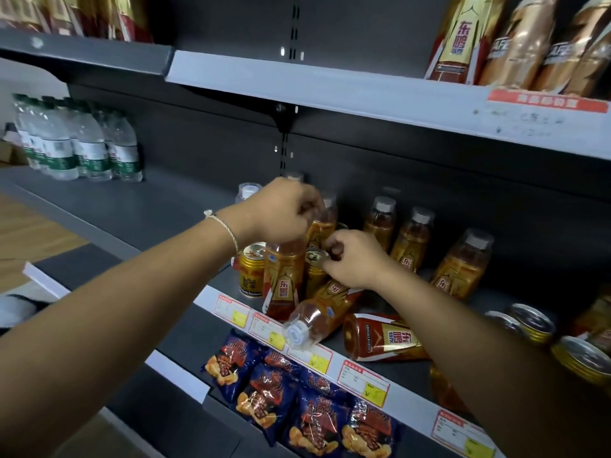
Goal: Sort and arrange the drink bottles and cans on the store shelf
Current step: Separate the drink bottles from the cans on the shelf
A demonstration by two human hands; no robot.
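On the middle shelf (139,223) the left hand (281,209) has its fingers curled down over the neck of an upright amber bottle (286,276), gripping it near the cap, which the hand hides. The right hand (353,259) pinches the rim of a gold can (315,269) standing just right of that bottle, thumb and forefinger closed on its top. Another gold can (252,269) stands just left of the bottle. Near the shelf's front lip, two bottles lie on their sides: one (314,317) points its white cap toward the near left, over the price tags (264,325); the other (380,337) lies across, behind the right forearm. Three more bottles (413,239) stand farther right near the back panel. To the left the shelf is bare as far as the water bottles (76,140) at its far left.
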